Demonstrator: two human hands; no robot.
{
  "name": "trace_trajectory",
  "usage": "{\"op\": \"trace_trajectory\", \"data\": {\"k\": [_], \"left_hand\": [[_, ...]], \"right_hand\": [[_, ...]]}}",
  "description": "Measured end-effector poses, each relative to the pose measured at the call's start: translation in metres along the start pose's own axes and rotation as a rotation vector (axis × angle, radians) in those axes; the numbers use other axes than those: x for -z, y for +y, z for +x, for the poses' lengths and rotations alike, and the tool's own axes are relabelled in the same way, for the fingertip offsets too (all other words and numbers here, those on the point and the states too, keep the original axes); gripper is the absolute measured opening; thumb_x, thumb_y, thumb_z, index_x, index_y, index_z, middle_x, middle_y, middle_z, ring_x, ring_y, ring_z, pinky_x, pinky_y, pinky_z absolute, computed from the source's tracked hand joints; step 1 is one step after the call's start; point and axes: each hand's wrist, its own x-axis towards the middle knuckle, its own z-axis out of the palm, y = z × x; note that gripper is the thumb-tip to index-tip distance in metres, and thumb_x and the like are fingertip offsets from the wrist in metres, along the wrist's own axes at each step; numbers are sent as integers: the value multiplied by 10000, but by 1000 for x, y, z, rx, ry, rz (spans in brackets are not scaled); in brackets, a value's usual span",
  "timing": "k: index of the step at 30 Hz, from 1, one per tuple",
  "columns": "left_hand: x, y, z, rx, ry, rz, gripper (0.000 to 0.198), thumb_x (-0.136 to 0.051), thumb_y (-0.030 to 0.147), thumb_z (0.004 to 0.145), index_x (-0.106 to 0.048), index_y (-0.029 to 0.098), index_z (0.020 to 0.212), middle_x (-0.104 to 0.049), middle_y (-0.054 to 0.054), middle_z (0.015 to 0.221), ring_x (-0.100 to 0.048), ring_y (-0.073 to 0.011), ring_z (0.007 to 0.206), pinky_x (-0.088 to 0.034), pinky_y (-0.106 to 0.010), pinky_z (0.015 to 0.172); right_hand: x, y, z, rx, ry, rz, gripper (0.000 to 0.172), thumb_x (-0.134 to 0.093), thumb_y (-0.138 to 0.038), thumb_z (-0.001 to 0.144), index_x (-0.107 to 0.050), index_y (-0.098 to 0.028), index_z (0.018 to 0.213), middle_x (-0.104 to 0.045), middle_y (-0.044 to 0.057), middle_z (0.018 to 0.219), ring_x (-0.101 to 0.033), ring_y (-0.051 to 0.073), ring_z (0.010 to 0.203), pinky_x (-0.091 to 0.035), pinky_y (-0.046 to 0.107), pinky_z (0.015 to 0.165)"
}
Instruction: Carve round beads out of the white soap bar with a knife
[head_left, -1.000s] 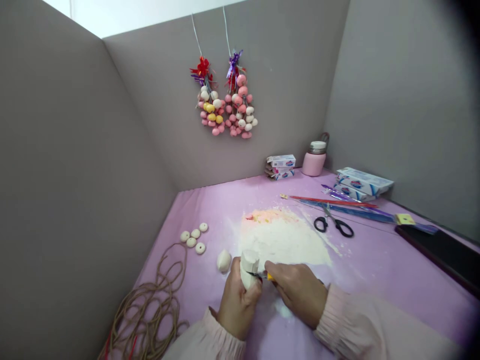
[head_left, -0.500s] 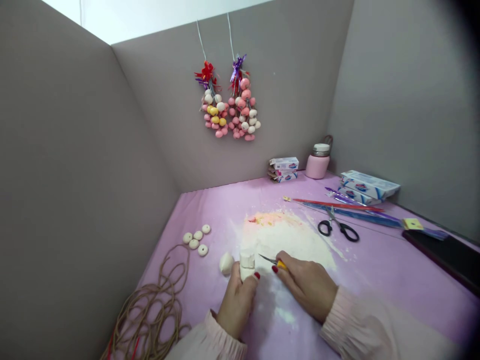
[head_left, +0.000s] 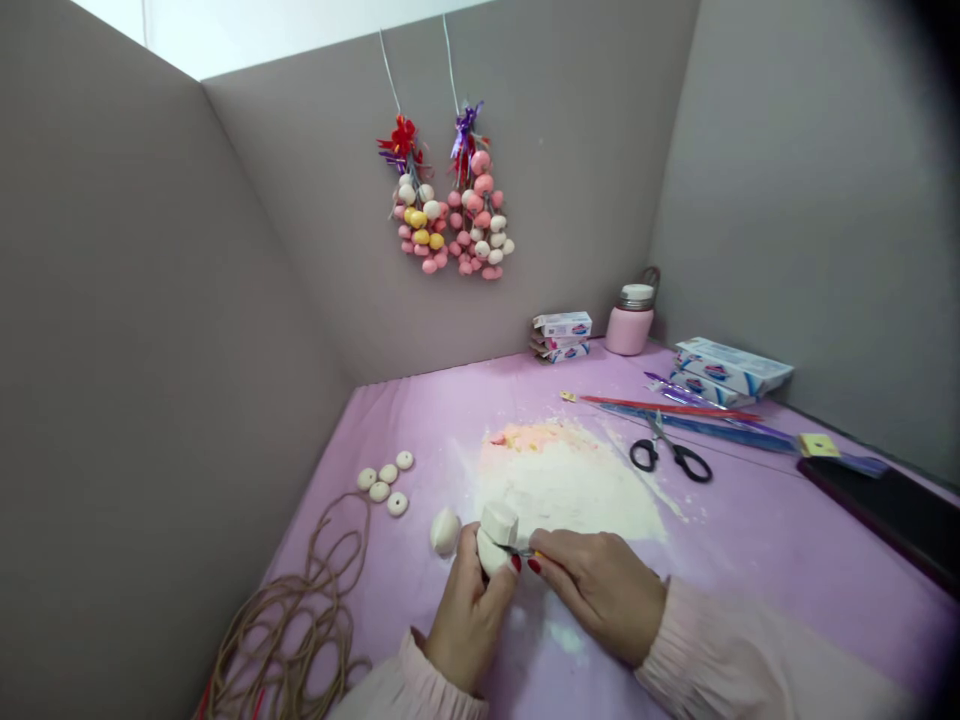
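My left hand (head_left: 474, 610) grips a white block (head_left: 499, 523) that has a deep notch across its middle. In my right hand (head_left: 604, 590) is a small knife (head_left: 519, 551) with a yellow handle, mostly covered by the fingers. The knife's blade lies at the notch, touching the block. Just left of the block sits a white rounded piece (head_left: 445, 531). Pale shavings and powder (head_left: 577, 495) spread over the purple cloth beyond both hands. Several white beads (head_left: 379, 491) rest further to the left.
Tangled brown cord (head_left: 300, 620) lies at the front left. Scissors (head_left: 671, 450), ribbons (head_left: 697, 427), a dark flat object (head_left: 877, 510) and soap boxes (head_left: 731, 368) are at the right. A pink jar (head_left: 630, 322) stands behind. Bead strings (head_left: 480, 215) hang on the grey partition.
The knife has moved left from beside the block to its notch. My left hand has tilted the block. The whole view has shifted slightly.
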Motion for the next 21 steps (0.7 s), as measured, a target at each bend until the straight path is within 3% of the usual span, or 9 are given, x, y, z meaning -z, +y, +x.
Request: {"op": "trace_trajectory", "data": {"k": [3, 6, 8, 11, 15, 21], "left_hand": [[0, 0, 0, -2, 0, -1, 202, -411, 274, 745, -400, 180, 923, -466, -2, 821, -428, -114, 808, -319, -220, 766], [0, -2, -1, 102, -38, -64, 171, -390, 316, 752, -400, 185, 863, -420, 42, 654, -405, -70, 572, -348, -187, 560], [0, -2, -1, 168, -34, -110, 180, -371, 343, 757, -382, 187, 844, -341, 71, 552, -303, -46, 436, -274, -168, 418], [-1, 1, -2, 155, 6, -143, 211, -370, 366, 754, -354, 189, 869, -308, 82, 528, -259, -33, 399, -227, -159, 376], [0, 4, -3, 155, -66, -156, 215, -381, 360, 754, -327, 199, 886, -323, 85, 532, -253, -21, 376, -217, -147, 359], [0, -6, -2, 152, -95, -169, 281, -352, 389, 764, -267, 218, 969, -357, 92, 522, -243, -25, 334, -199, -143, 308]], "right_hand": [[-5, 3, 1, 22, 20, -101, 262, -222, -335, 838, -452, -223, 781, -536, -6, 658, -506, 107, 602, -307, 208, 532], [-10, 7, 1, 35, 50, -182, 268, -222, -342, 838, -454, -225, 772, -542, -6, 641, -511, 105, 582, -299, 205, 514], [-12, 13, 1, 27, 71, -219, 261, -231, -341, 836, -455, -229, 763, -546, -9, 632, -512, 104, 566, -292, 205, 497], [-13, 24, 1, -55, 97, -257, 252, -242, -337, 833, -456, -233, 749, -541, -18, 607, -504, 103, 524, -283, 207, 472], [-6, 23, 0, -104, 164, -117, 253, -211, -313, 842, -445, -224, 808, -536, -5, 683, -510, 113, 622, -318, 217, 539], [1, 0, 0, -8, 138, 122, 250, -224, -301, 837, -431, -208, 732, -499, -8, 655, -468, 107, 599, -321, 219, 556]]}}
